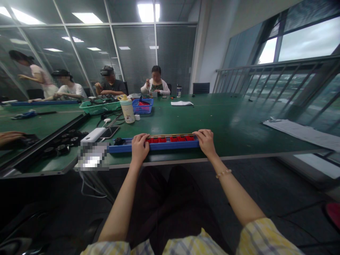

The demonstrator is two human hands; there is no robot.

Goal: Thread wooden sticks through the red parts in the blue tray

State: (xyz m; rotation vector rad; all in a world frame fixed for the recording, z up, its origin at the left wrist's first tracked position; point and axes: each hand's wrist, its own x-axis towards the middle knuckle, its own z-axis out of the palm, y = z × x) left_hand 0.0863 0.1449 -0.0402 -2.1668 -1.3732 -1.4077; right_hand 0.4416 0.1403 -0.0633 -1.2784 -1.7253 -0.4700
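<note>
A long, narrow blue tray [164, 145] lies along the near edge of the table, with several red parts [177, 139] in a row inside it. Above its far side runs a thin tan strip [170, 135] whose exact kind I cannot make out. My left hand [140, 147] is closed at the strip's left end, resting over the tray's wall. At the right end, my right hand [206, 141] pinches the strip between thumb and fingers beside the tray's end. A small black part [119, 141] sits in the tray's left end.
Left of the tray are a white power bank [92, 135], a phone [110, 132] and black round parts [62, 147]. Behind stand a cup [128, 111], a green basket [99, 108] and a blue basket [143, 106]. Papers [305, 132] lie right. Several people sit across.
</note>
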